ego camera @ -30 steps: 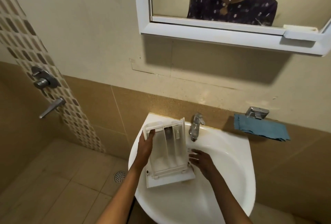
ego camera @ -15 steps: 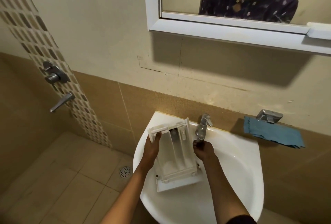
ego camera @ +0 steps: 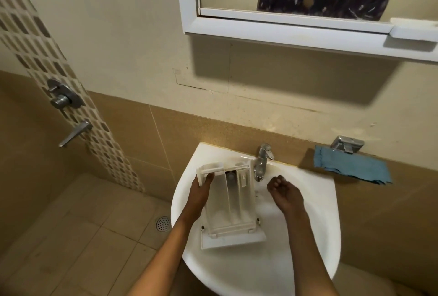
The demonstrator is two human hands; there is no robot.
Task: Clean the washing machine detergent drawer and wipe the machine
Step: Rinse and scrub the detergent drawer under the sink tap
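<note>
the drawer [ego camera: 231, 205] lies in the sink [ego camera: 310, 236], its front panel toward the person and its far end just left of the tap [ego camera: 262, 161]. the left hand [ego camera: 199, 195] grips the drawer's far left edge, fingers curled over the wall. the right hand [ego camera: 283, 192] hovers over the basin beside the spout, fingers curled in, holding nothing.

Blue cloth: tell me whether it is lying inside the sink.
No, the blue cloth lies on the wall ledge right of the tap, outside the white sink.
</note>
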